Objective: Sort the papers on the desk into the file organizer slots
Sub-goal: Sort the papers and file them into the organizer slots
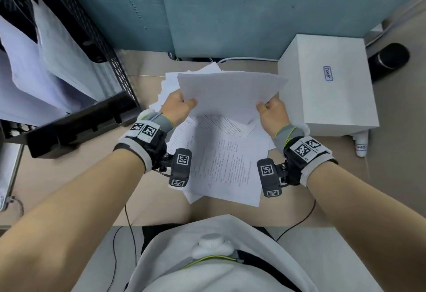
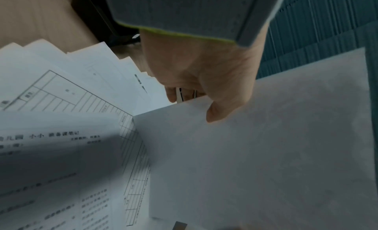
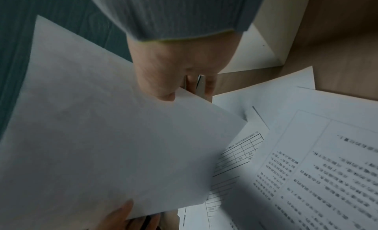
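Box [image 1: 327, 82] right of papers [image 1: 226, 160]; organizer [image 1: 76, 98] left.

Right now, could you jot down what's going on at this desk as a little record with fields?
Held: blank-sided sheet, lifted off the desk
Left hand: pinches the sheet's left edge
Right hand: pinches its right edge
Below: loose pile of printed papers on the desk
Left side: black file organizer, papers already in its slots
Right side: white box

Office cubicle | teal fabric partition panel [image 1: 242, 10] behind light wooden desk [image 1: 69, 176] | black mesh file organizer [image 1: 96, 45] stuffed with sheets | loose printed white papers [image 1: 226, 167] | white cardboard box [image 1: 329, 84]
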